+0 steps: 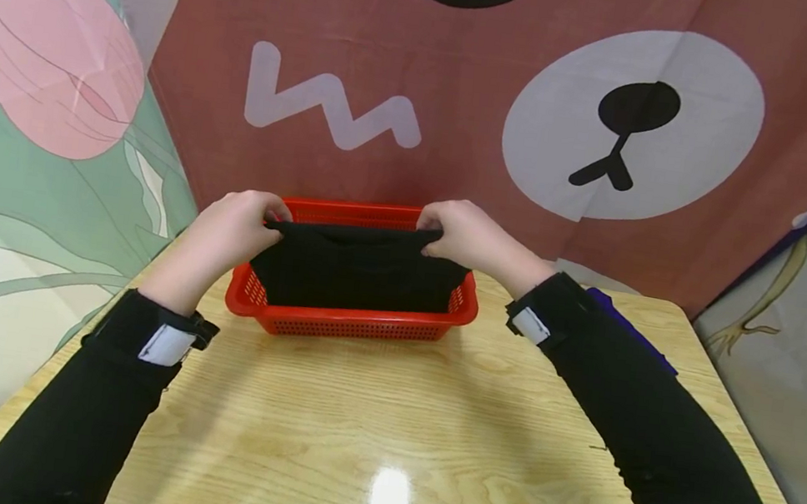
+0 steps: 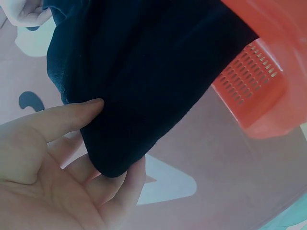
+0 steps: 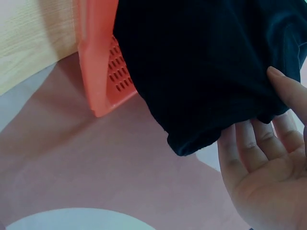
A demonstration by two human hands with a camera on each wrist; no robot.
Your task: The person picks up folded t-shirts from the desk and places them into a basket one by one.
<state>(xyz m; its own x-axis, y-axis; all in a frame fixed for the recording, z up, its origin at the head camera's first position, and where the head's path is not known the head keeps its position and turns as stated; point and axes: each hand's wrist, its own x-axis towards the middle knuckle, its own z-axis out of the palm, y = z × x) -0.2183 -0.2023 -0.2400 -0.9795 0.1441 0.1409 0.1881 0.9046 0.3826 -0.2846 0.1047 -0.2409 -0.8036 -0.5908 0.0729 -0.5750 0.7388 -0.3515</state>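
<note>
A folded black cloth (image 1: 363,272) hangs between the two hands over the red plastic basket (image 1: 364,329), its lower part inside the basket. At its upper left corner the left hand (image 1: 236,227) pinches it; in the left wrist view the thumb lies on top and the fingers (image 2: 129,184) are underneath. The right hand (image 1: 469,239) pinches the upper right end. From the right wrist view, the thumb presses the cloth (image 3: 206,72) from one side, with several fingers (image 3: 249,148) behind its edge.
The basket stands near the back of a light wooden table (image 1: 353,414). Behind it hangs a brown printed curtain (image 1: 464,125) with a bear's face. A purple strip of fabric (image 1: 628,330) lies at the right, partly behind the right sleeve.
</note>
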